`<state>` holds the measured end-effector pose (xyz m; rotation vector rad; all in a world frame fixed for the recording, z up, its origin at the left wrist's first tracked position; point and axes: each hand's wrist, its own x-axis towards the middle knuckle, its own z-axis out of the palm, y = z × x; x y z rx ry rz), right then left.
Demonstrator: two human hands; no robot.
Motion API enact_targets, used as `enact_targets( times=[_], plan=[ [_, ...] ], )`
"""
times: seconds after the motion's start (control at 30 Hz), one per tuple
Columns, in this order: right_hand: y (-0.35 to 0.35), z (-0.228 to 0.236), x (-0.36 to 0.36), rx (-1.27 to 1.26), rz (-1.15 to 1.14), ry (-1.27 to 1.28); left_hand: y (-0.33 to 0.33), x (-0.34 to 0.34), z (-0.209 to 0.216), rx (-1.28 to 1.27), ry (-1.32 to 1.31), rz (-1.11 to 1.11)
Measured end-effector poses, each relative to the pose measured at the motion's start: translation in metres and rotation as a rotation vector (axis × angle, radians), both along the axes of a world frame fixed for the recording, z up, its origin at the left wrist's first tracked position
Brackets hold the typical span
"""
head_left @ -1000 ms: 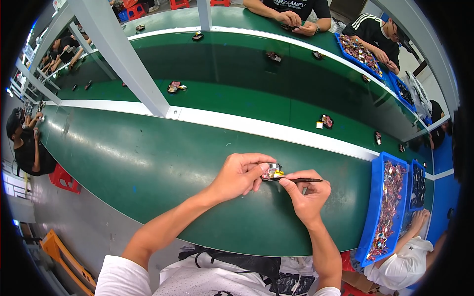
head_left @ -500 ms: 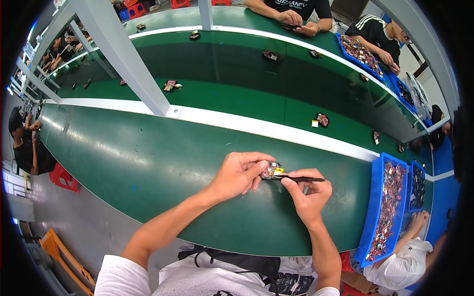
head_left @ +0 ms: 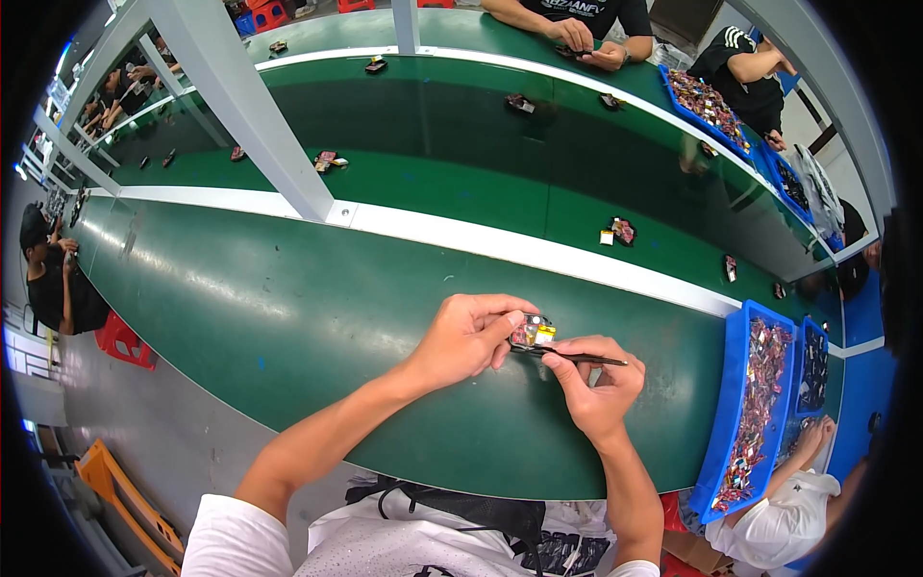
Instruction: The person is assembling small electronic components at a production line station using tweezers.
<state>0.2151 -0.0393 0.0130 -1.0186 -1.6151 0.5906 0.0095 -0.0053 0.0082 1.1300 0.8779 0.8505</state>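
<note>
Above the green table, my left hand (head_left: 468, 337) pinches a small electronic device (head_left: 532, 332) by its left side. The device has a dark open casing, a reddish circuit board and a silvery part with yellow tape. My right hand (head_left: 598, 383) is closed around slim black tweezers (head_left: 586, 359), held nearly level. Their tip reaches the near edge of the device; my fingers hide part of the contact.
A blue bin (head_left: 716, 452) full of small reddish electronic parts stands on the right, beside a smaller blue tray (head_left: 813, 370) of black pieces. Beyond a white rail (head_left: 538, 258) runs a green conveyor belt (head_left: 461, 207) carrying scattered devices. A grey post (head_left: 245, 115) rises at left; co-workers sit around.
The tweezers' back end has dipped and my right hand has shifted slightly left and down. My left hand keeps its hold on the device. Devices on the belt have moved slightly left.
</note>
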Motion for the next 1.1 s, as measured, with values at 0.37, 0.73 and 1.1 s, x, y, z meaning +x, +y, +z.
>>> enact_targets(
  times=[0.37, 0.73, 1.1],
  plan=[
    [-0.001, 0.0, 0.001, 0.007, 0.004, -0.011, -0.001, 0.004, 0.006, 0.041, 0.032, -0.004],
    [-0.001, 0.007, -0.002, 0.055, 0.05, -0.093, -0.001, 0.003, -0.002, 0.117, 0.092, 0.009],
    [0.001, 0.003, -0.001, 0.22, 0.099, -0.196, -0.001, 0.003, 0.001, 0.031, 0.115, -0.067]
  ],
)
